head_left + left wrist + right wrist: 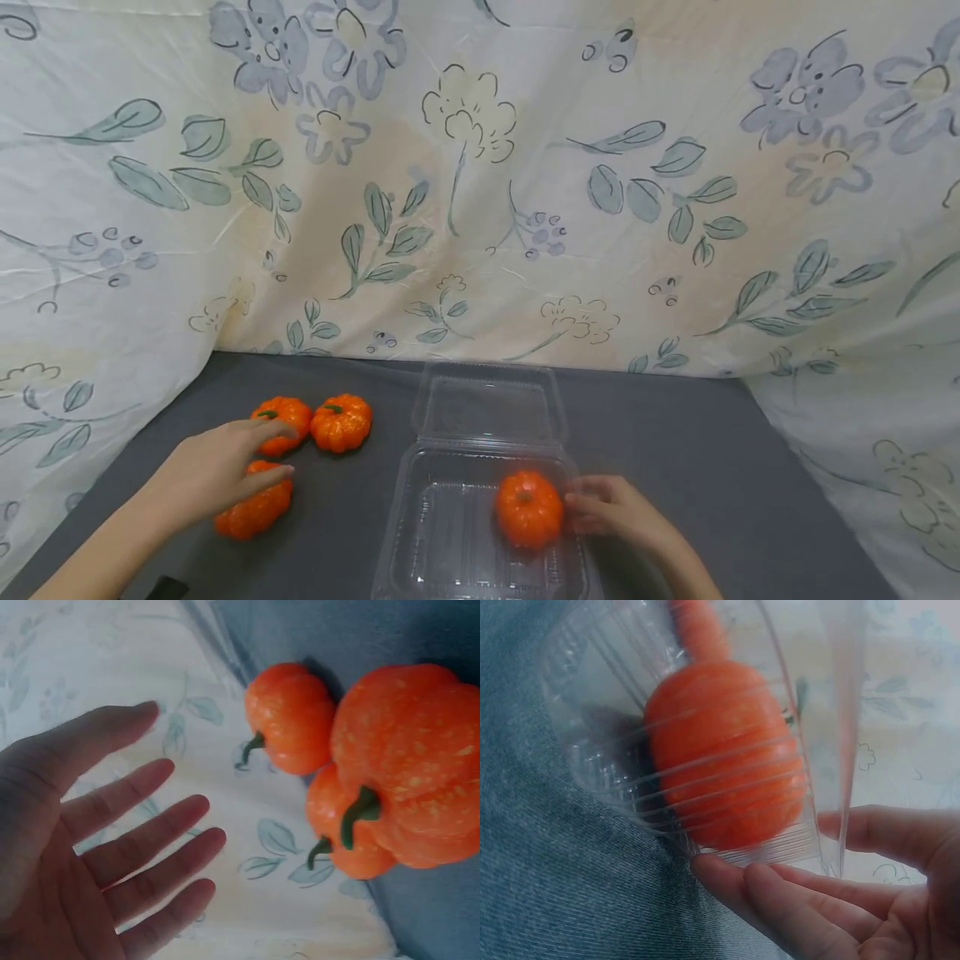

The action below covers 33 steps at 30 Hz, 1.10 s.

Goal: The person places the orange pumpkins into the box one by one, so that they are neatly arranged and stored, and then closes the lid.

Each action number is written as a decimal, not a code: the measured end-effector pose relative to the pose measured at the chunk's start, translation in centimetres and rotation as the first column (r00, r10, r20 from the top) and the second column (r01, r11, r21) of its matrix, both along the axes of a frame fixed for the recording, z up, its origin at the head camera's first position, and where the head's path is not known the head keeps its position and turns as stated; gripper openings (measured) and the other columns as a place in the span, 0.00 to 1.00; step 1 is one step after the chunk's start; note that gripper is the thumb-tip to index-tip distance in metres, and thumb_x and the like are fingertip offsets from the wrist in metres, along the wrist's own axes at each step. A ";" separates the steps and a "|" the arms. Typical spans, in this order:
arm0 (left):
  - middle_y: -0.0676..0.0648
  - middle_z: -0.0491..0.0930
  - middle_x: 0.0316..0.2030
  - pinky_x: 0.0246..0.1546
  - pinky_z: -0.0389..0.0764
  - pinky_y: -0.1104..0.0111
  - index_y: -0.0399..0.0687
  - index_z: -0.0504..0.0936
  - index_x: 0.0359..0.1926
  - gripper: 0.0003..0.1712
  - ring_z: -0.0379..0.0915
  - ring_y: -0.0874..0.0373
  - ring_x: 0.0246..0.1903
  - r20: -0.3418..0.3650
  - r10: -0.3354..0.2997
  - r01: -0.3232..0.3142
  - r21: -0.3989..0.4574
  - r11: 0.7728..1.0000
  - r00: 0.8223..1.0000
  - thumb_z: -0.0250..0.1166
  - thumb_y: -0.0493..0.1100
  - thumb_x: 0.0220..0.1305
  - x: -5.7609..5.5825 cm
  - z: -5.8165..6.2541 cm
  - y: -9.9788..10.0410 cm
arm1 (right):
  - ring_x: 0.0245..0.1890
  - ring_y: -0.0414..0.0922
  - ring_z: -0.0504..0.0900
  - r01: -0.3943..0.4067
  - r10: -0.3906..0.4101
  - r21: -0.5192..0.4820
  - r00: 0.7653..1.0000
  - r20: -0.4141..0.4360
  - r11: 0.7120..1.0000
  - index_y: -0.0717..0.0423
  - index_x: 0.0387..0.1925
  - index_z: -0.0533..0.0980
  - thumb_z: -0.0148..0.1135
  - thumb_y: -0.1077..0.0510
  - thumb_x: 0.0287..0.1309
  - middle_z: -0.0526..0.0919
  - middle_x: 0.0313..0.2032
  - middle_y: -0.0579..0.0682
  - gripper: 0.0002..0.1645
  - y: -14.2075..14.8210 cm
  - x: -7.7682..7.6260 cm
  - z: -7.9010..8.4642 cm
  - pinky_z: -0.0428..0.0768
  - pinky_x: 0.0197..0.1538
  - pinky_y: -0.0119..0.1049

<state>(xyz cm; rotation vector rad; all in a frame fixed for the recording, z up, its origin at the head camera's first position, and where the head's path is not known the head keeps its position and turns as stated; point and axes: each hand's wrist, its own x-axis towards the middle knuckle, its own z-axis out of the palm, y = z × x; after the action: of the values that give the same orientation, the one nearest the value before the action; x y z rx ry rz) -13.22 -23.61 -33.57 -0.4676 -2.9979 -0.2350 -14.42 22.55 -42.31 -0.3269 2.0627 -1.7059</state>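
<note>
A clear plastic clamshell container (442,575) stands with its lid folded back on the dark cloth. Inside its right half sits a small orange pumpkin (529,510), seen through the ribbed wall in the right wrist view. My right hand (611,512) holds the container's right edge, the thumb (877,829) at the rim and the fingers against the outer wall. At the left, my left hand (213,471) hovers with spread fingers by two orange pumpkins, a nearer one (255,504) and a farther one (285,421), partly covering both. Its palm (45,900) holds nothing.
A third loose pumpkin (342,423) touches the farther one on its right. The container's lid (487,404) lies toward the back. Floral fabric (480,183) hangs behind the dark surface (675,442) and along both sides. A small black object (167,588) shows at the bottom left.
</note>
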 end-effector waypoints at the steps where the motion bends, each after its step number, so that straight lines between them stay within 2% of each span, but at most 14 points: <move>1: 0.46 0.81 0.42 0.30 0.76 0.53 0.52 0.80 0.44 0.24 0.77 0.48 0.40 0.009 0.012 -0.012 -0.002 1.000 1.000 0.72 0.55 0.45 0.0 -0.1 -0.2 | 0.37 0.57 0.83 0.001 -0.001 0.001 1.000 0.002 1.000 0.87 0.49 0.63 0.56 0.61 0.61 0.79 0.40 0.71 0.29 0.0 0.0 0.0 0.81 0.40 0.42; 5: 0.44 0.80 0.44 0.28 0.76 0.52 0.51 0.80 0.45 0.26 0.77 0.47 0.40 0.043 0.052 -0.051 -0.007 0.999 0.998 0.73 0.53 0.43 0.1 -0.8 -0.7 | 0.36 0.56 0.83 0.001 -0.001 -0.001 1.000 0.007 1.000 0.87 0.49 0.63 0.56 0.60 0.60 0.79 0.40 0.71 0.29 0.0 0.0 0.1 0.81 0.40 0.42; 10: 0.47 0.80 0.42 0.24 0.74 0.55 0.53 0.80 0.42 0.22 0.77 0.50 0.36 0.096 0.072 -0.072 -0.002 0.997 0.993 0.73 0.53 0.44 0.1 -1.7 -1.4 | 0.37 0.58 0.83 -0.001 0.001 -0.013 1.000 0.016 1.000 0.87 0.50 0.62 0.56 0.61 0.60 0.79 0.41 0.72 0.30 0.0 -0.1 0.1 0.81 0.40 0.42; 16: 0.46 0.80 0.39 0.24 0.75 0.54 0.53 0.80 0.41 0.23 0.77 0.49 0.36 0.121 0.075 -0.075 -0.009 0.997 0.990 0.73 0.53 0.42 0.0 -2.7 -2.1 | 0.38 0.58 0.83 -0.009 0.009 -0.015 1.000 0.014 1.000 0.87 0.50 0.62 0.56 0.61 0.61 0.78 0.42 0.73 0.30 0.1 -0.1 0.0 0.81 0.40 0.42; 23: 0.49 0.80 0.38 0.27 0.76 0.54 0.51 0.80 0.42 0.25 0.77 0.50 0.37 0.157 0.073 -0.077 0.019 0.997 0.985 0.73 0.54 0.42 -0.1 -3.4 -2.7 | 0.38 0.59 0.83 -0.007 0.007 -0.009 1.000 0.009 1.000 0.87 0.49 0.62 0.56 0.61 0.61 0.78 0.41 0.73 0.29 0.1 -0.1 0.0 0.81 0.40 0.42; 26: 0.49 0.80 0.38 0.29 0.76 0.53 0.50 0.80 0.43 0.25 0.76 0.49 0.38 0.165 0.067 -0.073 0.031 0.997 0.984 0.73 0.54 0.42 0.0 -3.7 -2.9 | 0.38 0.59 0.83 -0.004 0.004 0.000 1.000 0.006 1.000 0.87 0.49 0.63 0.56 0.61 0.61 0.78 0.41 0.73 0.29 0.1 -0.1 0.0 0.81 0.40 0.42; 33: 0.49 0.80 0.37 0.30 0.76 0.55 0.50 0.80 0.42 0.24 0.76 0.50 0.37 0.116 0.032 -0.037 0.041 0.998 0.993 0.73 0.53 0.42 0.2 -4.3 -2.9 | 0.37 0.58 0.83 -0.001 0.001 -0.003 1.000 0.007 1.000 0.87 0.49 0.63 0.56 0.61 0.60 0.78 0.42 0.73 0.29 0.1 -0.2 -0.1 0.81 0.40 0.42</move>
<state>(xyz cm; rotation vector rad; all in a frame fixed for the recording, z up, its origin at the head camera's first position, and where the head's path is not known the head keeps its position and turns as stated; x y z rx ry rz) -13.00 -26.53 -37.92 -0.4110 -3.1028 -0.3347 -14.59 22.66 -42.38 -0.3226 2.0552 -1.7067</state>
